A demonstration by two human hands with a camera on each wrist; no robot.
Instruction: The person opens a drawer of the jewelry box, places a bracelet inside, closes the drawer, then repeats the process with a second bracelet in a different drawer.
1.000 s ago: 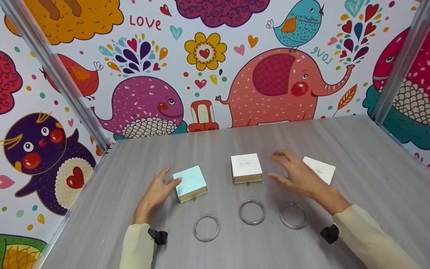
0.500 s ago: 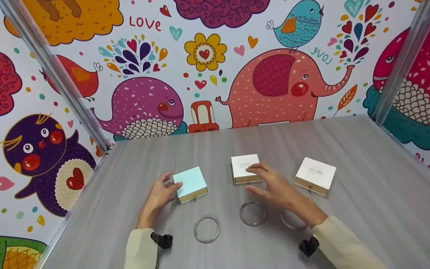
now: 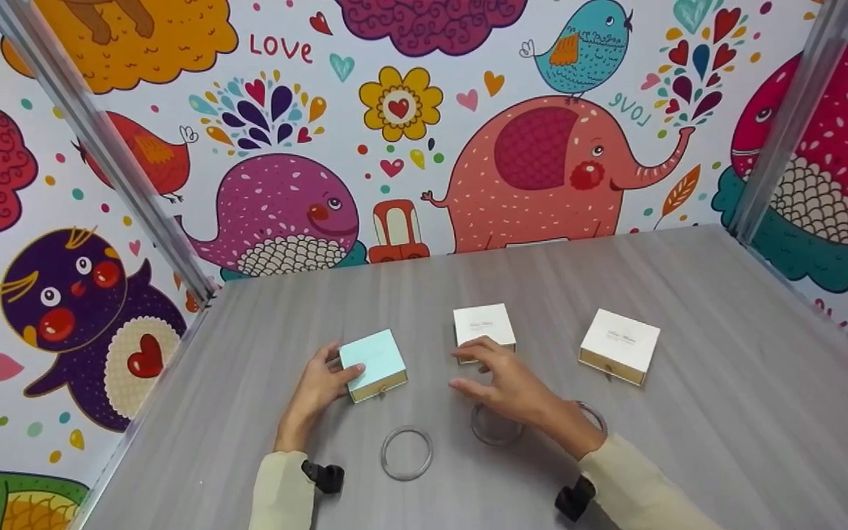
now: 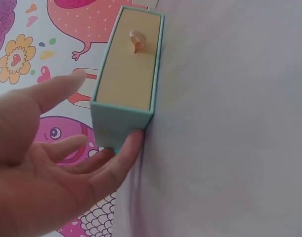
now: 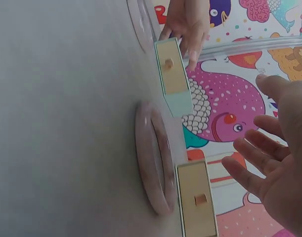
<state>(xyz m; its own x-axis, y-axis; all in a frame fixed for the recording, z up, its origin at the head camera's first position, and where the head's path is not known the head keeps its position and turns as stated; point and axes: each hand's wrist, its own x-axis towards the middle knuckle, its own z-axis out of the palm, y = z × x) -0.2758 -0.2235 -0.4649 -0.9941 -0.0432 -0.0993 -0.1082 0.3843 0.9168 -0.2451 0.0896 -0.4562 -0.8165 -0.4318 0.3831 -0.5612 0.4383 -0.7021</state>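
Note:
My left hand (image 3: 321,390) is at the left side of a small turquoise drawer box (image 3: 374,357). In the left wrist view, its fingertips touch the end of the box (image 4: 126,74), while the thumb stands apart above. My right hand (image 3: 509,386) hovers in front of the middle white drawer box (image 3: 481,318), fingers spread and holding nothing. Partly beneath that hand lies a clear bangle (image 3: 475,430); a second bangle (image 3: 383,456) lies left of it. The right forearm mostly hides a third bangle (image 3: 598,414).
Another white drawer box (image 3: 621,338) sits at the right. All of these stand on a grey wood-grain table (image 3: 306,302). A patterned wall (image 3: 409,177) rises behind it, with metal posts (image 3: 788,125) at both back corners.
My right hand has swept left from beside the right white box to the front of the middle one, uncovering the right box. My left hand has shifted slightly further onto the turquoise box.

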